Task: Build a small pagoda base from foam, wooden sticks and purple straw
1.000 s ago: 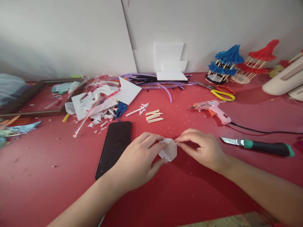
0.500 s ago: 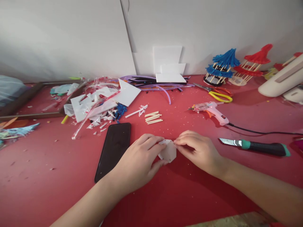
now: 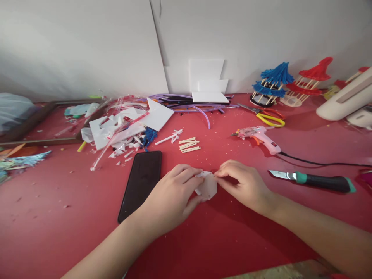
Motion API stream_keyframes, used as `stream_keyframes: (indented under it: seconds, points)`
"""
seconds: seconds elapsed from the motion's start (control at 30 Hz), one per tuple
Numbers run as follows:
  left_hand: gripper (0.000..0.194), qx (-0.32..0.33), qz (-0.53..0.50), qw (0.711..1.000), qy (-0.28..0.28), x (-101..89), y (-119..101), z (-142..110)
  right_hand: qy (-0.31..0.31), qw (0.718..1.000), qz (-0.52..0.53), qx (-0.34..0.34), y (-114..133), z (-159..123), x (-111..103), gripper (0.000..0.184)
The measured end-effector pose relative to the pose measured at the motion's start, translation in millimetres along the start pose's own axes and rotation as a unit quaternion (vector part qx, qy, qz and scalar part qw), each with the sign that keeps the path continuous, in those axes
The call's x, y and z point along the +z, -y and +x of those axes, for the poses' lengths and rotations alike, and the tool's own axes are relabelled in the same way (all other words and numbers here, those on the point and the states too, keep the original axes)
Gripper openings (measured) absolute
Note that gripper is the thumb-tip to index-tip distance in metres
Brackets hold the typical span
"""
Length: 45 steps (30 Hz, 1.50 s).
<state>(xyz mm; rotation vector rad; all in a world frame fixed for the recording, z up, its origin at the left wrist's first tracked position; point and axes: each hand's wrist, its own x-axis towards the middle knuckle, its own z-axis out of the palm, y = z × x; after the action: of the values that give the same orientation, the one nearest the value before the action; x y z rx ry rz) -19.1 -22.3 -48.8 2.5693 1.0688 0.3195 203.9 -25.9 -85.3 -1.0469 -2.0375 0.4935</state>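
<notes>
I work over a red table [image 3: 209, 248]; both forearms enter from the near edge. My left hand [image 3: 174, 192] is palm down, with thumb and fingers parted only by the breadth of a small white many-sided piece [image 3: 208, 186], gripping it from its left side. The piece sits between my two hands and bears small spots near its edge. My right hand [image 3: 247, 185] has thumb and forefinger closed to a pinch at the piece's upper right edge; I cannot tell whether anything slight is caught between the tips.

Beside my left wrist lies a black phone [image 3: 141, 184], screen dark. To the right of my right hand, a cutter [image 3: 322, 182] lies with its blade exposed and pointing left.

Beyond my fingers, several short wooden sticks [image 3: 191, 149] lie loosely side by side, with white tube offcuts [image 3: 164, 139] just left of them. A pink glue gun [image 3: 269, 142] rests on its side, nozzle left, cord trailing right.

Further off, on the left, is a heap of scraps [image 3: 100, 133]; on the right, scissors [image 3: 260, 115] with one yellow and one red handle.

At the back, purple and black strips [image 3: 203, 113] lie before white boards [image 3: 207, 71] leaning on the wall [image 3: 87, 46]. A blue tiered model [image 3: 276, 74] and a red tiered model [image 3: 315, 73] stand to the right.
</notes>
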Motion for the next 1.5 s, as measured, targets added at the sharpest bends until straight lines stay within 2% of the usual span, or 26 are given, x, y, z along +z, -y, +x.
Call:
stream_keyframes:
  seconds: [0.1,0.33,0.57,0.77,0.9,1.3,1.5]
  points:
    - [0.038,0.005,0.003,1.0,-0.002,0.2,-0.1,-0.1,0.003,1.0,0.0,0.008,0.9,1.3,1.3,0.009]
    - [0.036,0.015,0.001,1.0,-0.006,0.5,0.7,-0.1,0.023,0.999,0.021,-0.029,-0.3,1.2,2.7,0.01]
    - [0.033,0.013,0.012,1.0,0.001,-1.7,-0.9,1.0,0.036,0.999,-0.008,0.022,0.1,0.9,0.4,0.012]
    - [0.032,0.013,0.012,1.0,0.0,-2.3,-1.5,1.6,0.047,0.998,0.03,0.02,-0.6,2.9,-0.3,0.01]
    - [0.032,0.014,0.014,1.0,-0.001,-2.0,-0.8,1.5,0.063,0.996,0.051,0.022,-0.7,2.6,-1.2,0.016]
    - [0.032,0.02,0.018,1.0,-0.009,-1.8,-0.4,1.0,0.039,0.998,0.035,0.027,1.1,6.8,-1.2,0.008]
    - [0.033,0.022,0.028,0.999,-0.02,0.0,-1.1,0.3,0.052,0.997,0.062,0.014,0.1,6.9,-2.5,0.025]
